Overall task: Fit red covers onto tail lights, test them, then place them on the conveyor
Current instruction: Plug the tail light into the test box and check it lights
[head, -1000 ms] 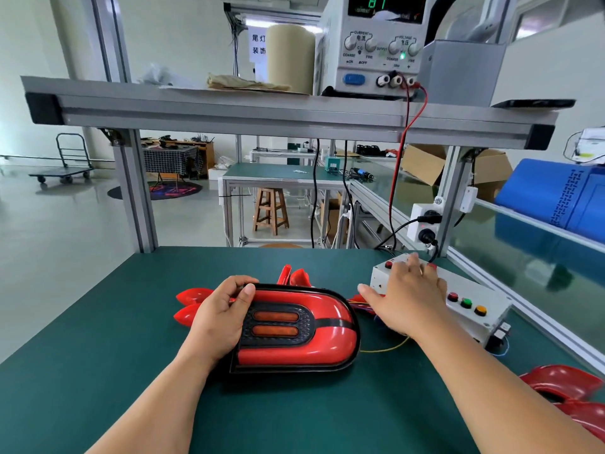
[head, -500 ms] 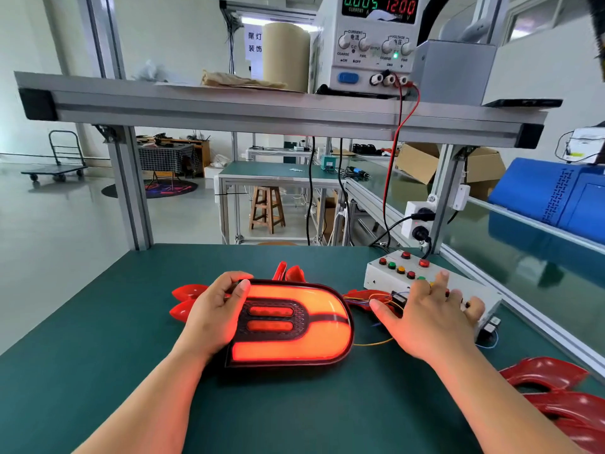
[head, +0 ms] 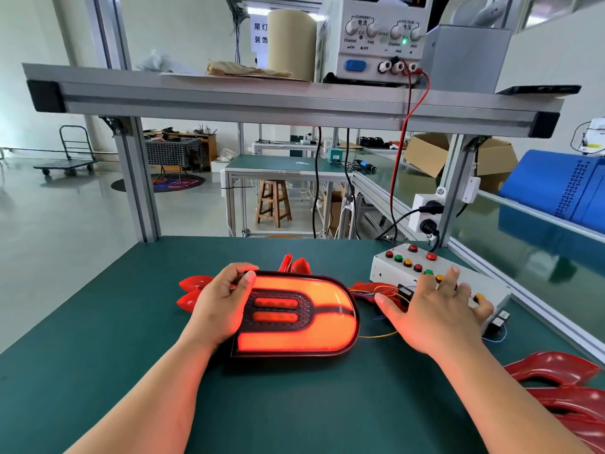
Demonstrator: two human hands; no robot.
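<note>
The left hand curls over the left end of the rounded, red-covered plastic tail light, thumb on its top face and fingers wrapped round the far edge, pinning it flat on the green-matted worktop at the middle of the frame. The right hand, well apart from it, lies spread and flat, with straight fingertips on the buttons of the white metal control box at centre right; which button is pressed I cannot tell. Thin coloured wires run from the light's right end toward the box. The tail light glows orange-red around its outer band and in its two inner bars, so the cover looks fitted and the step in hand is the test. Loose glossy red covers lie behind the light and at lower right. A white bench power supply sits on the aluminium shelf at upper centre. Next, I judge, the light must be switched off and unplugged, then lifted with both hands and carried to the glossy green belt at the right edge, probably the conveyor, without snagging the wires.
</note>
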